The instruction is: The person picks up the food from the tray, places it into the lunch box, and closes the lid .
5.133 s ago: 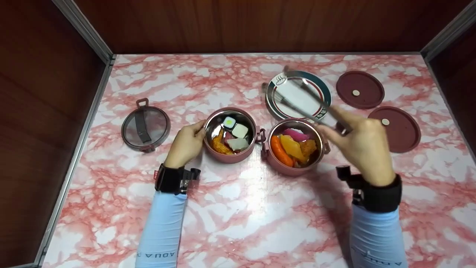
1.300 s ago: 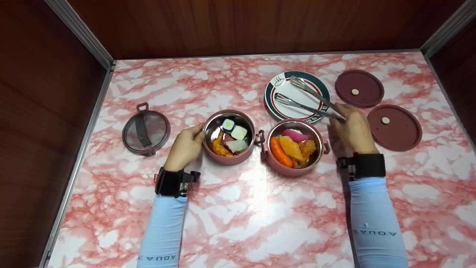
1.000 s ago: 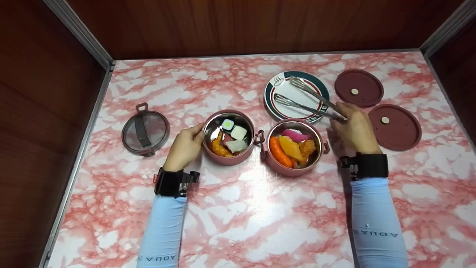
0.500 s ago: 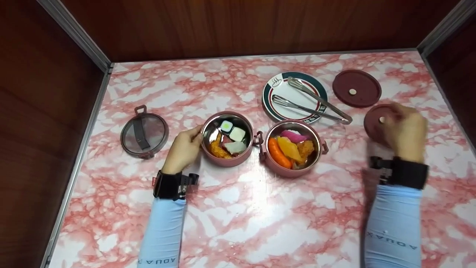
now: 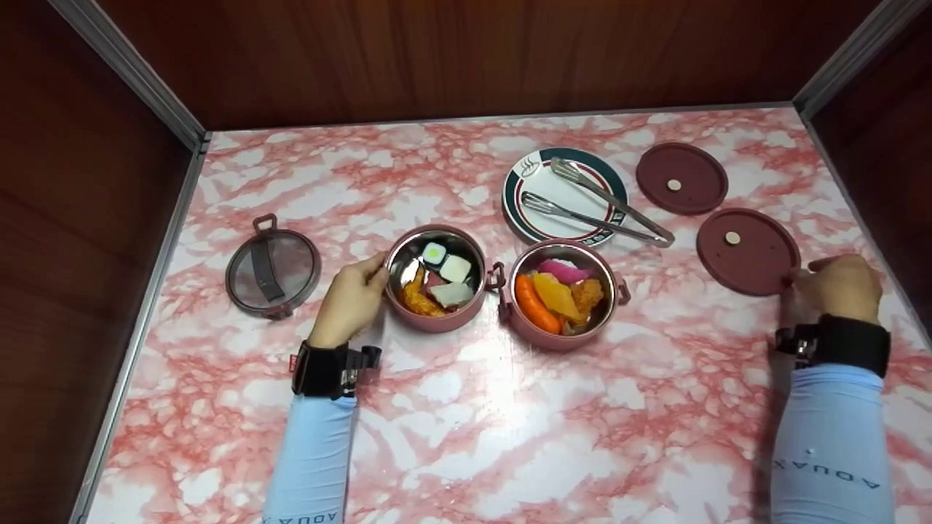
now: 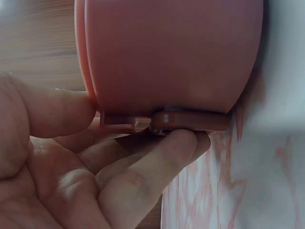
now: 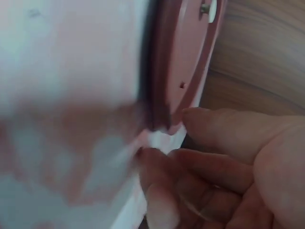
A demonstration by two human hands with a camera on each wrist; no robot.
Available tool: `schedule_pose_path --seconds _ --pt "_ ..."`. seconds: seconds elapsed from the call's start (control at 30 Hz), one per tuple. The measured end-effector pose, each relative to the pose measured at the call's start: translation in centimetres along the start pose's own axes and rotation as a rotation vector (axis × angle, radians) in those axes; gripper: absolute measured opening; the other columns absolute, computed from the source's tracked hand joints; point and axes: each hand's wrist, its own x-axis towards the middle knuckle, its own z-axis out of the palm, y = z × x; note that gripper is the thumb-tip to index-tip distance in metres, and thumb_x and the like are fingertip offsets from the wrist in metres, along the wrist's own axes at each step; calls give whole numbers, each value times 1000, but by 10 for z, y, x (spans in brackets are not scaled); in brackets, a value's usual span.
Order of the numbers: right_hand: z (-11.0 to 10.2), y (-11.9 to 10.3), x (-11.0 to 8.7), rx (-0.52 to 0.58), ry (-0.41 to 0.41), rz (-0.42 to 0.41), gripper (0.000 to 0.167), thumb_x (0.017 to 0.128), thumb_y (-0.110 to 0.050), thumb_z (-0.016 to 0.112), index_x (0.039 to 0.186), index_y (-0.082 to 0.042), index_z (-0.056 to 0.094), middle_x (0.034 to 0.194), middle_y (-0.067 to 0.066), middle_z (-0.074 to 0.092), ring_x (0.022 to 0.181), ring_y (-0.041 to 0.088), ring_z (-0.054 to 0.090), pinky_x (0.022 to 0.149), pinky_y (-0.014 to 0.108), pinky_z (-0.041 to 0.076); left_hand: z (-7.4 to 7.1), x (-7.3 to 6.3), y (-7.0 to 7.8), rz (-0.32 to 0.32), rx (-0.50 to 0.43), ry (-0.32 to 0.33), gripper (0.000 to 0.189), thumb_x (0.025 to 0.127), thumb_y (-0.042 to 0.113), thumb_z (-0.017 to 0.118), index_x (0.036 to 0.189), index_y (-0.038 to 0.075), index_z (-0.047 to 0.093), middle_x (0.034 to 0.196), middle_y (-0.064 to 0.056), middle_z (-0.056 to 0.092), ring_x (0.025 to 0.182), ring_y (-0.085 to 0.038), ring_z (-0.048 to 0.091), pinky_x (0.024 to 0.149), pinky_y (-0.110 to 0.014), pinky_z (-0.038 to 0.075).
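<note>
My left hand [image 5: 353, 302] holds the left pink steel-lined bowl [image 5: 435, 322] by its side. In the left wrist view the thumb lies at the rim of the bowl [image 6: 171, 52], and a finger presses its side clasp [image 6: 190, 122]. A roll slice, white square and fried pieces lie in it. The right bowl [image 5: 557, 342], with an orange sausage and a yellow slice, stands beside it. At the right, my right hand [image 5: 844, 287] has loosely bent fingers by the nearer dark red lid [image 5: 750, 266]. The thumb tip is right at that lid's edge [image 7: 176, 71]; the other fingers are below.
Metal tongs [image 5: 628, 209] lie across a green-rimmed plate [image 5: 597, 158] behind the bowls. Another dark red lid [image 5: 681, 171] lies behind the nearer one. To the left is a clear lid [image 5: 295, 273] with a loop. Wooden walls [image 5: 466, 58] border the table.
My right hand has let go of the tongs, leaving them on the plate, and has moved right to the nearer lid's edge. The left hand stays on its bowl. The head view has shifted slightly.
</note>
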Motion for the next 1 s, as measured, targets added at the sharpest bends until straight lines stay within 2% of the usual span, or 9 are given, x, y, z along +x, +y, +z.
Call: schedule_pose_path --seconds 0.17,0.3,0.43,0.53,0.6,0.67,0.8,0.87,1.0 --pt "6 4 -1 80 -24 -33 64 98 -43 53 128 14 57 131 36 51 121 52 45 100 60 38 0 0 -1 -6 -8 -6 44 105 18 46 147 3 45 147 -16 47 125 -27 51 109 -43 38" --pt "8 4 0 107 -18 -12 64 96 -42 56 130 12 56 128 35 55 118 50 48 97 56 40 0 0 -1 -6 -10 -2 44 105 17 47 147 3 46 146 -16 48 120 -27 53 103 -42 42" --pt "7 5 2 152 -23 5 62 95 -37 60 129 14 57 93 22 71 84 26 66 76 35 50 0 0 0 6 -8 3 44 105 18 47 146 3 47 146 -16 48 123 -26 52 107 -42 39" --pt "7 5 2 218 -39 25 61 93 -35 62 129 15 56 68 -2 69 61 4 61 59 20 48 0 0 0 18 -3 8 44 105 18 47 146 3 47 145 -15 49 128 -25 49 111 -42 35" --pt "8 5 2 278 -58 48 62 92 -34 62 131 15 55 60 -11 65 56 0 59 54 18 49 0 0 0 20 -2 7 43 105 17 47 146 3 47 145 -16 49 129 -25 49 112 -43 34" --pt "7 5 0 342 -76 71 59 92 -34 62 129 11 57 58 -13 64 56 1 61 53 20 51 0 0 0 13 -8 8 44 105 18 48 146 3 47 145 -16 49 125 -26 51 108 -43 38" --pt "6 4 -3 397 -101 120 44 93 -38 60 117 -1 65 59 -10 65 58 5 62 56 24 52 0 -1 0 11 -2 7 44 105 19 47 146 3 47 146 -15 48 130 -26 48 110 -43 36" --pt "6 4 -5 366 -110 129 48 93 -42 58 115 -1 66 61 -9 66 60 4 61 59 24 49 0 -1 1 14 9 7 44 105 19 47 146 3 47 146 -14 48 134 -26 44 113 -42 32" --pt "6 2 -9 341 -119 114 60 94 -44 57 127 5 60 64 -13 66 63 1 61 65 18 45 0 -1 1 11 19 5 44 105 19 47 146 3 47 146 -14 48 138 -27 39 116 -43 28"
